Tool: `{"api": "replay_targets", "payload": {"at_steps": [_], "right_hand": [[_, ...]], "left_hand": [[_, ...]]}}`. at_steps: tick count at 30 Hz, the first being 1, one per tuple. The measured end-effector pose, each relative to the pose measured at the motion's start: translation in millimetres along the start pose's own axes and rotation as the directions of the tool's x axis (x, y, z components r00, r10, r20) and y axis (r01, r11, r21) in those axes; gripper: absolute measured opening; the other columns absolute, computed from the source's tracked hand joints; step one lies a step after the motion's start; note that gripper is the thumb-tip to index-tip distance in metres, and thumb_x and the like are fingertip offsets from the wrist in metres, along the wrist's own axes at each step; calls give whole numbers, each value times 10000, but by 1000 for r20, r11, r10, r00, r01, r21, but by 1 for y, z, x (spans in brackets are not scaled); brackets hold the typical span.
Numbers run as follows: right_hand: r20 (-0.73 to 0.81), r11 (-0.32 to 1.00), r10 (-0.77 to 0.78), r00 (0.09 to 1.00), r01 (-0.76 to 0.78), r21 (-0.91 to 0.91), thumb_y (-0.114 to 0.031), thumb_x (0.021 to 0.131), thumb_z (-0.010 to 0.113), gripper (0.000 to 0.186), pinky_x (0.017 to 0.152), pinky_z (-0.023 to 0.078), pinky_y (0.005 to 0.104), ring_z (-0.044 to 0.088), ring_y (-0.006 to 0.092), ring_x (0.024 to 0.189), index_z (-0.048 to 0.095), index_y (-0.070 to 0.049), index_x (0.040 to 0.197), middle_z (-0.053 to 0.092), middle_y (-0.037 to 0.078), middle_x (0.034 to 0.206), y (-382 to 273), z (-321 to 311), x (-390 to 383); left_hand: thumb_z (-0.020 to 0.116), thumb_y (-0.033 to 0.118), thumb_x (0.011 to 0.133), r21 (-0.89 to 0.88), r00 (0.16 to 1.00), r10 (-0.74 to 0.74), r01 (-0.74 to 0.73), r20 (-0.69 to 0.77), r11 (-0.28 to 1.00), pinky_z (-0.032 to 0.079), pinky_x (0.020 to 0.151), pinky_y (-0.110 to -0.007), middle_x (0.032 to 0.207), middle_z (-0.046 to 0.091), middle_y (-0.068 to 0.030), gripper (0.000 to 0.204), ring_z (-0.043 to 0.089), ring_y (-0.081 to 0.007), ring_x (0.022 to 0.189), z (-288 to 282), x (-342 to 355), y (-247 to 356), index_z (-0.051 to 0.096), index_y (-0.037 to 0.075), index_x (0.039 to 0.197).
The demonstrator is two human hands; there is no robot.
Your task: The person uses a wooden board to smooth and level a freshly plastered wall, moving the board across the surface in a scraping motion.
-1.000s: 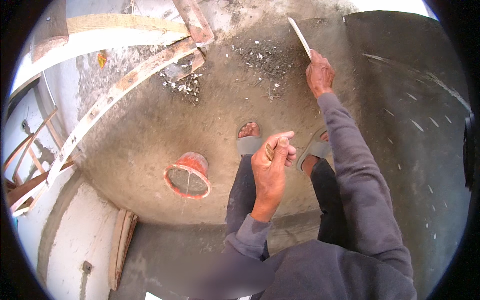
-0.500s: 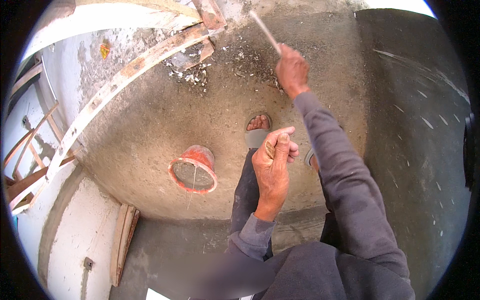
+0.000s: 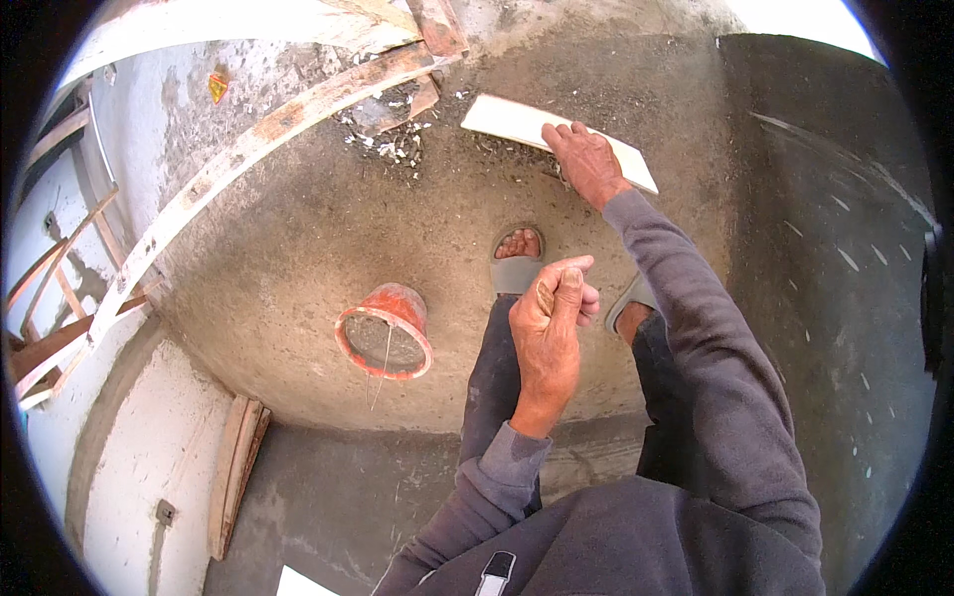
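Note:
In my right hand (image 3: 588, 165) is a long white flat board (image 3: 502, 117) with slanted ends. My fingers lie over its near edge, and its broad face is turned up above the floor. My left hand (image 3: 547, 323) is held closed in front of my body, the thumb pressed over curled fingers. A brown patch shows beside the thumb; whether anything is inside the hand is hidden. To the left of my legs an orange-red bucket (image 3: 412, 303) of grey wet mix stands on the floor, its thin wire handle hanging over the rim.
A curved pale wooden strip (image 3: 189, 204) arches across the left. White chips (image 3: 397, 147) are scattered beside a wood scrap. Planks (image 3: 238, 477) lean at the lower left wall. My sandalled feet stand on the rough floor (image 3: 298, 248). A dark grey wall (image 3: 825, 298) rises on the right.
The white board has turned from edge-on to broad face up, and my right hand has moved slightly right and nearer. My left hand keeps its closed shape.

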State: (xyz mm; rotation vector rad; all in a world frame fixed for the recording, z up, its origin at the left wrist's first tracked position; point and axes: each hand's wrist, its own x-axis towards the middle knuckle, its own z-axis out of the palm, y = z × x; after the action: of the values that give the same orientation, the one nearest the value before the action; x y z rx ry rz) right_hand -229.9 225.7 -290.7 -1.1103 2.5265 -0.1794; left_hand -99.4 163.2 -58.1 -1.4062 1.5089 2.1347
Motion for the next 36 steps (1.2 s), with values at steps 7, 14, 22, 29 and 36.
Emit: {"api": "replay_targets", "payload": {"at_steps": [7, 14, 22, 29, 36], "right_hand": [[-238, 870, 475, 847, -411, 274, -34, 781, 581, 366, 718, 521, 462, 628, 327, 876, 609, -109, 1138, 653, 122, 920, 43, -3, -59], [-213, 665, 746, 630, -719, 203, -59, 794, 575, 378, 713, 521, 452, 634, 329, 852, 598, -120, 1167, 652, 126, 922, 49, 34, -69], [-190, 870, 388, 902, -291, 398, -53, 783, 585, 397, 710, 523, 438, 633, 314, 867, 602, -123, 1174, 654, 123, 931, -53, 34, -37], [-236, 745, 665, 708, -606, 280, -51, 802, 570, 310, 711, 517, 455, 632, 331, 851, 611, -90, 1106, 652, 142, 896, 21, 13, -59], [-170, 791, 583, 795, -506, 345, -67, 829, 534, 285, 709, 512, 459, 630, 329, 835, 597, -90, 1106, 646, 127, 905, -33, 39, -30]], "left_hand": [[500, 252, 1008, -6, 1000, -21, 21, -4, 1000, 439, 619, -229, 745, 588, -7, 302, 545, -75, 697, 8, -4, -5, 638, 0, 1100], [507, 235, 1006, -2, 1000, -27, 27, 0, 1000, 440, 615, -223, 733, 593, -1, 281, 539, -67, 682, 8, -7, -7, 648, 7, 1087], [507, 278, 1003, 26, 1000, -4, 4, 11, 1000, 448, 632, -236, 773, 608, -28, 325, 578, -100, 705, 4, -7, -12, 635, -7, 1094], [513, 290, 1001, 12, 1000, -2, 1, 17, 1000, 445, 631, -232, 774, 608, -25, 332, 573, -96, 705, 1, -11, -10, 635, -4, 1093], [513, 290, 1001, 9, 1000, 13, -13, 4, 1000, 448, 621, -231, 775, 611, -26, 336, 572, -95, 691, -1, -13, -14, 638, -9, 1090]]}}
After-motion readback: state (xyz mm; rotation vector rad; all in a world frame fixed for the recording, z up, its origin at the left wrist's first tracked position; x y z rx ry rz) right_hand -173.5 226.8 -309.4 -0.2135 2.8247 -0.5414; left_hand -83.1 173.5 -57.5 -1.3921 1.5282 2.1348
